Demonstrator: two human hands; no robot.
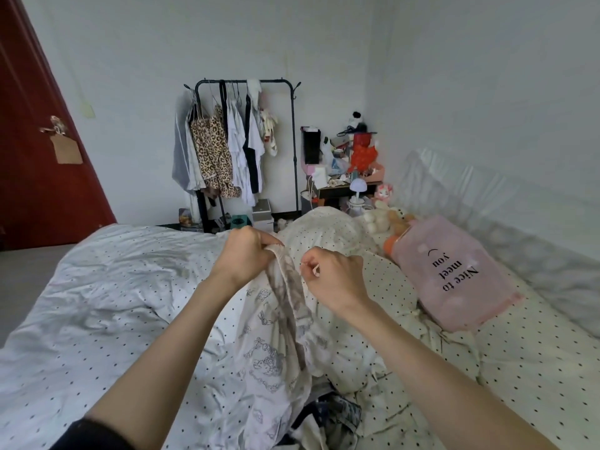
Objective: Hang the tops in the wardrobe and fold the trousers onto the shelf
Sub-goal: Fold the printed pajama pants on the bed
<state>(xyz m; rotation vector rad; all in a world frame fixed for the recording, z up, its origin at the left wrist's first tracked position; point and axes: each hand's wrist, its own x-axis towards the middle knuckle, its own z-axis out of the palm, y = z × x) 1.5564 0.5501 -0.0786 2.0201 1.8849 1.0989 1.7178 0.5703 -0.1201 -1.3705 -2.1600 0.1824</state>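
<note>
A: How are the hands set?
B: Both raised above the bed (97,287); the left hand (242,254) has its fingers curled round the top edge of the printed garment (276,336); the right hand (334,274) pinches the same edge just beside it, fingers clenched on the cloth.
A: What lies around?
B: A pink pillow (454,280) on the bed to the right of the garment; a clothes rack (240,147) with hung tops beyond the bed's far edge; a cluttered side table (344,186) beside the rack.
A: And the garment's line?
B: Long axis running from the hands down toward the camera; its lower part lies crumpled on the bed.
</note>
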